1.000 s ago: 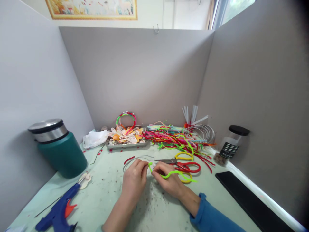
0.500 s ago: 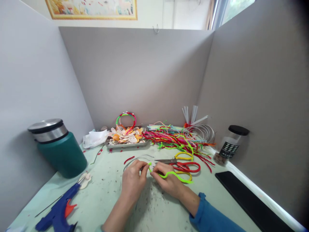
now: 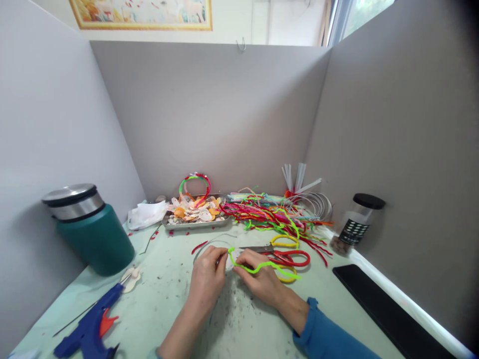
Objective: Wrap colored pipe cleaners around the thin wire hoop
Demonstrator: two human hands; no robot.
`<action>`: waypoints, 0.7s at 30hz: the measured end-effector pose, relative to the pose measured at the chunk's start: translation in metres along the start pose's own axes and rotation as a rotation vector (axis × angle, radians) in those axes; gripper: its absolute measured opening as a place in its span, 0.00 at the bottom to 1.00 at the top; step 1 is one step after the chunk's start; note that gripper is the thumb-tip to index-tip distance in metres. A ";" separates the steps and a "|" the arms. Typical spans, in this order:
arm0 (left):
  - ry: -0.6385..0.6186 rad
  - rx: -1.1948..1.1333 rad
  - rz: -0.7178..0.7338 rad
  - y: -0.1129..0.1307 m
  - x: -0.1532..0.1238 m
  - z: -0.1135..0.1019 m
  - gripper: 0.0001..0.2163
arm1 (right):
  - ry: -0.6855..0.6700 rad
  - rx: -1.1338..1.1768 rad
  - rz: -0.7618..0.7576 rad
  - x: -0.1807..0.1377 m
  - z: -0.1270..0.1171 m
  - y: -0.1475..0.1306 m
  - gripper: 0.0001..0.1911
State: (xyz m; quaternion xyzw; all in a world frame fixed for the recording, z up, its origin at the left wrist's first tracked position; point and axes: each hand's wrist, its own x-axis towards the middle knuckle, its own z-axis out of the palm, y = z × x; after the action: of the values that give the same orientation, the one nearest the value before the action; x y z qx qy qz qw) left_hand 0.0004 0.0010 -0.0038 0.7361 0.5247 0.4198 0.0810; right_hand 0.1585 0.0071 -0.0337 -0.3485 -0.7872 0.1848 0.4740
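Observation:
A bright green pipe cleaner [image 3: 277, 267] runs between my two hands, low over the middle of the table. My left hand [image 3: 206, 271] pinches its left end, which curls into a small bend at the fingertips. With thumb and fingers together, my right hand [image 3: 258, 276] grips it further along, and its free tail lies over the knuckles to the right. Behind my left hand a thin grey wire [image 3: 220, 238] curves; whether the fingers also touch it cannot be made out. Red-handled scissors [image 3: 288, 258] and a yellow-handled pair [image 3: 285, 242] lie just past my right hand.
A metal tray [image 3: 198, 226] of petal-like pieces holds a colourful ring [image 3: 210, 187]. Beside it are piled pipe cleaners [image 3: 262, 209] and coiled wire [image 3: 318, 204]. A green flask [image 3: 95, 239] and blue glue gun [image 3: 93, 319] are left, a black-lidded jar [image 3: 355, 227] right.
The green pipe cleaner's stretch between my hands has risen and bowed slightly, and its bent end stands a little higher. My left hand has shifted slightly; the right stays nearly in place.

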 end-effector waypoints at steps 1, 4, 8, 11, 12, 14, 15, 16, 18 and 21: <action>-0.001 0.001 -0.006 0.000 0.000 0.000 0.10 | -0.011 0.003 -0.013 0.000 0.000 0.000 0.05; -0.025 0.022 -0.026 -0.001 -0.002 0.002 0.10 | -0.039 0.012 -0.078 -0.001 0.000 0.000 0.05; -0.111 0.105 -0.033 0.000 -0.006 0.002 0.10 | -0.020 0.048 -0.130 0.000 0.001 0.001 0.06; -0.167 0.180 -0.017 0.002 -0.008 0.001 0.11 | 0.047 0.090 -0.089 0.001 0.001 0.001 0.07; -0.177 0.205 -0.006 0.003 -0.008 0.001 0.11 | 0.076 0.103 -0.068 0.002 0.001 0.001 0.07; -0.193 0.246 0.028 0.004 -0.008 0.001 0.11 | 0.130 0.132 -0.036 0.003 0.001 0.001 0.07; -0.202 0.262 0.050 0.004 -0.008 0.001 0.11 | 0.151 0.147 -0.021 0.004 0.001 0.002 0.07; -0.211 0.274 0.072 0.004 -0.008 0.001 0.11 | 0.165 0.163 -0.004 0.005 0.001 0.002 0.07; -0.233 0.281 0.120 0.003 -0.008 0.002 0.11 | 0.189 0.206 0.042 0.006 0.002 0.004 0.08; -0.243 0.240 0.184 0.004 -0.008 0.003 0.11 | 0.214 0.271 0.157 0.008 0.004 0.009 0.09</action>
State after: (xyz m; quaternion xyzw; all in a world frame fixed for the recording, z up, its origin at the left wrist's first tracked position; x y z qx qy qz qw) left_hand 0.0039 -0.0067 -0.0079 0.8307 0.4877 0.2680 0.0165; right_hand 0.1557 0.0194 -0.0368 -0.3595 -0.6705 0.2874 0.5819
